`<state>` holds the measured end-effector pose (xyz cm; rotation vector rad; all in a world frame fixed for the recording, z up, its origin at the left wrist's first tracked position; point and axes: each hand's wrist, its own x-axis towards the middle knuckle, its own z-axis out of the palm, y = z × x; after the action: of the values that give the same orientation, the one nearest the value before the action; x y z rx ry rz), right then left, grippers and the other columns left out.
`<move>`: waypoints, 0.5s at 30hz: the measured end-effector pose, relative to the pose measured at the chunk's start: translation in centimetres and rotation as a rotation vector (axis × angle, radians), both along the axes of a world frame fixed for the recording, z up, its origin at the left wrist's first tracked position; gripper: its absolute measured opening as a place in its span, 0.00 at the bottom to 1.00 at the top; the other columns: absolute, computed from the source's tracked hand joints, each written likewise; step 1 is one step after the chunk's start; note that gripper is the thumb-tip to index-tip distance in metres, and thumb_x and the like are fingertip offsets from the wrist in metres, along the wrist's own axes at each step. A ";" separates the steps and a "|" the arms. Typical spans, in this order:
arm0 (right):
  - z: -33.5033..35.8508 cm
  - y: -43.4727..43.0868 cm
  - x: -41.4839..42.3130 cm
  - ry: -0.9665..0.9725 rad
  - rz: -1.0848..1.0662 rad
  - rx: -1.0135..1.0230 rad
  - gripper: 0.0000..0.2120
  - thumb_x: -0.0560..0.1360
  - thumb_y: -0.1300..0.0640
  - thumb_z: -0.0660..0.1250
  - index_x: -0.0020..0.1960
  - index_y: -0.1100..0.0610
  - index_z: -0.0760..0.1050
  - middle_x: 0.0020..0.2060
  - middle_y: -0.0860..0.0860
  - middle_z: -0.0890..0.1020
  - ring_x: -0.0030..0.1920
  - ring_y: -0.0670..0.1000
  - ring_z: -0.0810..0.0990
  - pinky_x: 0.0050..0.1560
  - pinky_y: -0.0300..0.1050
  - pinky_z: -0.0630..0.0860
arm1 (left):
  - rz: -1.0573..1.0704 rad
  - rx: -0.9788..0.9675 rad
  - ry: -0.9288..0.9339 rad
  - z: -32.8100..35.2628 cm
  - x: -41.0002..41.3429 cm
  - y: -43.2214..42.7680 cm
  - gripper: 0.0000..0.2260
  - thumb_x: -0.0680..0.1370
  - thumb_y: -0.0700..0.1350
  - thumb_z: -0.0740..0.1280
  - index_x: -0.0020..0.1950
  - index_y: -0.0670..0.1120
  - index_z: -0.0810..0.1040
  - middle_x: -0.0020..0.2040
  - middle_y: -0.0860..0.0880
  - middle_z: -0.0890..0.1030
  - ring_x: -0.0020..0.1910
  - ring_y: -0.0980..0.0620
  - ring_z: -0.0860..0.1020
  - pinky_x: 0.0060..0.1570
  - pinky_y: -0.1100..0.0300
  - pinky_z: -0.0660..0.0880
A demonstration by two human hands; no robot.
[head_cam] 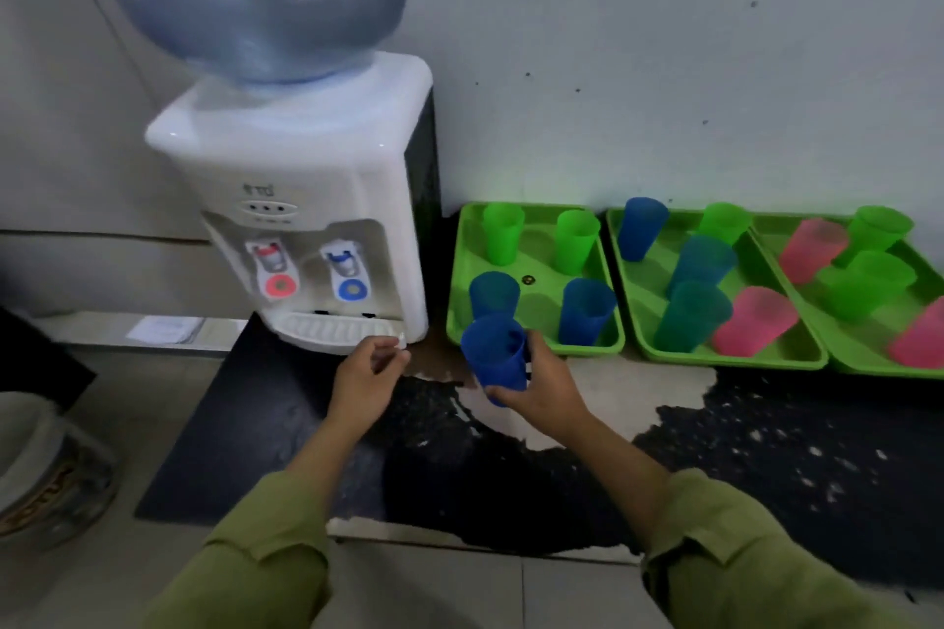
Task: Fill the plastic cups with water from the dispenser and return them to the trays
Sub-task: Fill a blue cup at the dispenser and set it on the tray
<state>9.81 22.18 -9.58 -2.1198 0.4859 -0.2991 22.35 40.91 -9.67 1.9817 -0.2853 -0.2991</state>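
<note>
One blue cup (498, 360) in right hand (544, 386), fingers wrapped round it, tilted, seemingly empty. Left hand (368, 373) loose, holding nothing. Blue tap (347, 276) up-left of grip; nearest tray (587, 349) just beyond. Other cups' fill unreadable; filling likely ahead.

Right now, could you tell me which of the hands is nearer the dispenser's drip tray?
Left. The left hand is in front of the drip tray, at its right corner; the right hand, holding a blue cup, is farther right, before the nearest green tray.

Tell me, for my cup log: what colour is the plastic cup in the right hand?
Blue: the tapered plastic cup, best in the head view.
</note>
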 end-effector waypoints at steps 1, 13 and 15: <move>0.0 1.2 1.1 0.001 0.017 -0.010 0.33 0.65 0.57 0.77 0.65 0.57 0.66 0.58 0.50 0.75 0.58 0.48 0.74 0.52 0.35 0.67 | 0.039 -0.008 0.009 -0.1 1.0 1.2 0.10 0.75 0.41 0.68 0.55 0.41 0.77 0.47 0.47 0.80 0.48 0.52 0.78 0.52 0.59 0.73; -1.9 14.3 12.8 0.087 -0.052 -0.045 0.28 0.65 0.56 0.74 0.62 0.57 0.68 0.57 0.54 0.77 0.58 0.54 0.76 0.49 0.38 0.68 | 0.154 -0.043 0.005 -0.1 12.3 10.5 0.15 0.73 0.42 0.71 0.56 0.40 0.72 0.48 0.45 0.78 0.47 0.48 0.77 0.47 0.59 0.70; -2.3 15.6 13.7 0.092 -0.099 -0.017 0.27 0.63 0.54 0.73 0.59 0.56 0.68 0.55 0.53 0.78 0.55 0.53 0.77 0.46 0.39 0.69 | 0.124 -0.079 -0.022 0.4 13.1 10.6 0.17 0.73 0.40 0.71 0.58 0.40 0.71 0.49 0.45 0.77 0.46 0.48 0.77 0.45 0.61 0.70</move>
<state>23.54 37.75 -11.92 -2.1367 0.6458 -0.2633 35.41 51.56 -9.28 1.9167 -0.1839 -0.1838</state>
